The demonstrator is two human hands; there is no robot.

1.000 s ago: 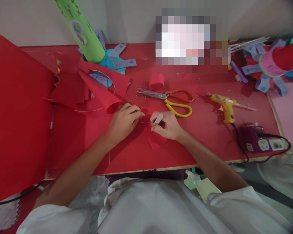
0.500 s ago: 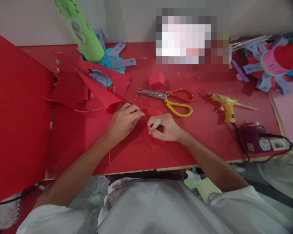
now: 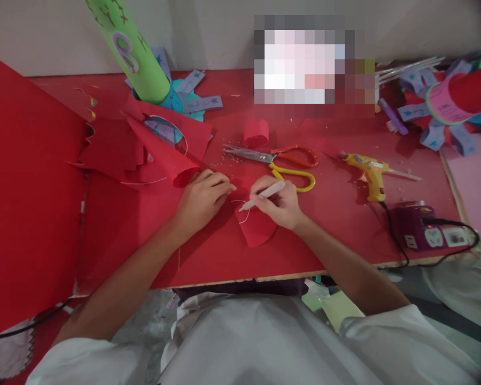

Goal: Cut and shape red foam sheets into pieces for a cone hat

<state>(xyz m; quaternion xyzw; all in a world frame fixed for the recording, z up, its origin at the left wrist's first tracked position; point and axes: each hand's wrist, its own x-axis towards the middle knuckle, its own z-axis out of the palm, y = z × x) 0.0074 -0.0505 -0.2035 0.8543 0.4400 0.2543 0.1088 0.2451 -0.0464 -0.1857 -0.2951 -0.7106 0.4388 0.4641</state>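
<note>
A white pen [image 3: 269,193] is gripped in my right hand [image 3: 284,206], its tip touching a red paper cutout [image 3: 258,230]. On that cutout a curved white line shows near the tip. My left hand [image 3: 202,200] lies to the left, fingers curled together, their tips at the upper left of the cutout, pressing the paper. Just behind the left hand is a rolled red paper cone [image 3: 170,152]. Scissors [image 3: 264,156] with one orange and one yellow handle lie beyond my hands, the yellow loop partly behind my right hand.
To the right are a yellow glue gun [image 3: 371,171] and a purple power box [image 3: 419,227] with a black cord. A small red paper roll [image 3: 256,133] stands behind the scissors. A green paper tube [image 3: 138,59] rises at the back left; a large red sheet [image 3: 28,198] stands at left.
My right hand has shifted right and slightly up, and the pen leans over flatter. More of the white curved line on the red cutout now shows. My left hand has stayed put.
</note>
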